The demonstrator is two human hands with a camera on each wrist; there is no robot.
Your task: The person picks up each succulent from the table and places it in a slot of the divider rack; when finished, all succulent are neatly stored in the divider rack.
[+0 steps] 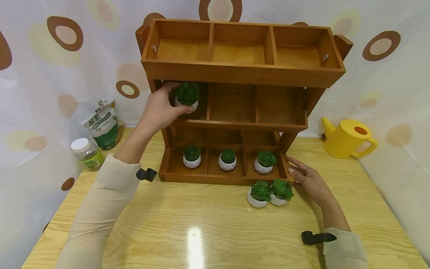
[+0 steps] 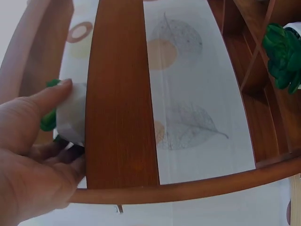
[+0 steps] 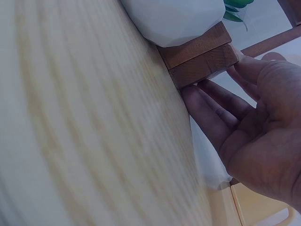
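Observation:
A brown wooden plant stand (image 1: 215, 178) has three tiers, each split into compartments. My left hand (image 1: 160, 108) grips a potted succulent (image 1: 187, 94) in a white faceted pot, inside the middle tier's left compartment. In the left wrist view, the thumb and fingers span that pot (image 2: 71, 113), partly hidden behind a wooden board. My right hand (image 1: 310, 183) holds the bottom tier's right end, thumb and fingers at its corner (image 3: 204, 66). Succulents stand in the bottom tier's left (image 1: 192, 163), middle (image 1: 227, 161) and right (image 1: 263, 167) compartments.
Two potted succulents (image 1: 258, 201) (image 1: 279, 200) stand side by side on the table before the stand's right end. A yellow watering can (image 1: 346, 140) is at the right. On the left are a white-capped jar (image 1: 90, 158) and a green-and-white pouch (image 1: 105, 130). A patterned sheet hangs behind.

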